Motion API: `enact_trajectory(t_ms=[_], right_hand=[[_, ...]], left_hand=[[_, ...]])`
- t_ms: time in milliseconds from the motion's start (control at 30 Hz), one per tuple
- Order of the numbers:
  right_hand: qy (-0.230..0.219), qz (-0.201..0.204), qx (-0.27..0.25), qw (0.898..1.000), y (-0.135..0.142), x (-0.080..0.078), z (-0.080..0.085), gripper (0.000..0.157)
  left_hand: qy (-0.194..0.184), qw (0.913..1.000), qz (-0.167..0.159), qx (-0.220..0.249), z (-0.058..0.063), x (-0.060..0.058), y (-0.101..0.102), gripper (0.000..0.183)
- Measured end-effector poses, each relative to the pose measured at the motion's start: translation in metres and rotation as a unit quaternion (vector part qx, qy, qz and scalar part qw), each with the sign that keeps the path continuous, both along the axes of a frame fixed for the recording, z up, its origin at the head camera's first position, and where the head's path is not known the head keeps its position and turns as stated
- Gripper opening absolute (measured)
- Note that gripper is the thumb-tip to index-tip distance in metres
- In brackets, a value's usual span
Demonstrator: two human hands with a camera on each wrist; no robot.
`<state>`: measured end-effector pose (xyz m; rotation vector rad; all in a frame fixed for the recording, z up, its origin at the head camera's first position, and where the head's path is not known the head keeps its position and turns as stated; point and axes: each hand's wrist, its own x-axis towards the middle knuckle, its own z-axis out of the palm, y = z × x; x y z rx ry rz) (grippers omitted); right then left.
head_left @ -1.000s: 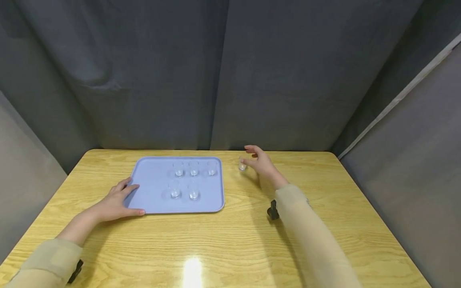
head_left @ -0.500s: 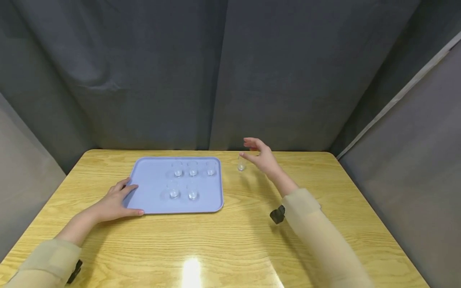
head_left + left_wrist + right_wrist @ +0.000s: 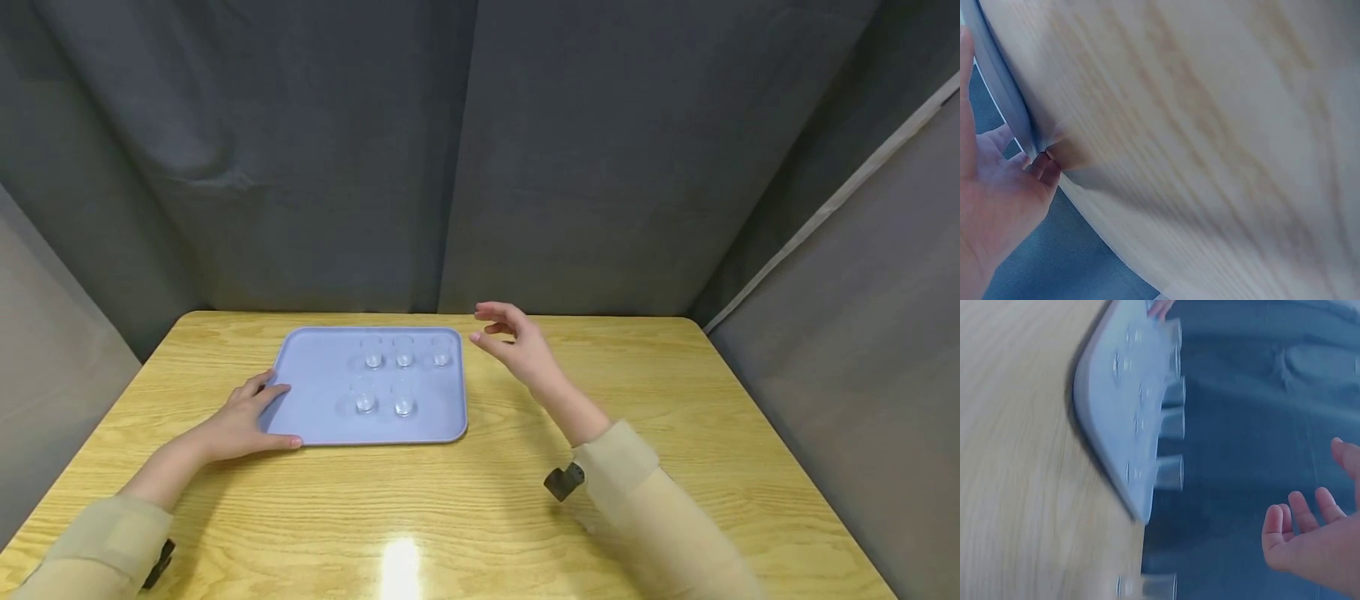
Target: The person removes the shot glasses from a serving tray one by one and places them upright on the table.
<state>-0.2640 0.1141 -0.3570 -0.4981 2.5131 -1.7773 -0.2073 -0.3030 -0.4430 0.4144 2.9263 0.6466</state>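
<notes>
A light blue tray (image 3: 318,367) lies on the table, bearing several small clear shot glasses. Three glasses form its back row, including one glass (image 3: 441,353) near the right rim; two stand in front, one being the glass (image 3: 403,405) nearer the right. My left hand (image 3: 232,427) holds the tray's near left corner, thumb along the front edge and fingers at the left side. My right hand (image 3: 525,352) hovers beyond the tray's right edge, fingers loosely bent and holding nothing. Another shot glass (image 3: 1160,586) stands off the tray in the right wrist view; my right hand hides it in the head view.
The wooden table (image 3: 480,492) reaches back to a dark grey curtain (image 3: 330,167). More curtain (image 3: 862,292) hangs at the right side. Bare wood extends in front of the tray and to its right.
My right hand has let go of the single glass beside the tray, risen off it and swung left toward the tray's edge. My left hand and the tray stay in place.
</notes>
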Motion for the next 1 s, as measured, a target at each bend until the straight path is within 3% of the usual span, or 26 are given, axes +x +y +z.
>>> enact_trajectory(t_ms=[267,533,867,1000], right_hand=[[-0.001,0.008,-0.011,1.000,-0.025,0.020,-0.011,0.044],[-0.059,0.017,-0.070,0.996,-0.053,0.032,-0.034,0.051],[-0.159,0.010,-0.107,0.981,-0.081,0.028,-0.062,0.055],[-0.175,0.011,-0.108,0.978,-0.087,0.025,-0.071,0.060]], left_hand=[[0.002,1.0000,0.001,0.001,0.001,0.000,0.001,0.103],[0.003,1.0000,0.002,-0.004,0.000,-0.002,0.000,0.103],[0.003,1.0000,0.004,-0.005,-0.002,-0.003,-0.001,0.104],[0.000,1.0000,0.006,-0.007,-0.004,-0.004,-0.002,0.105]])
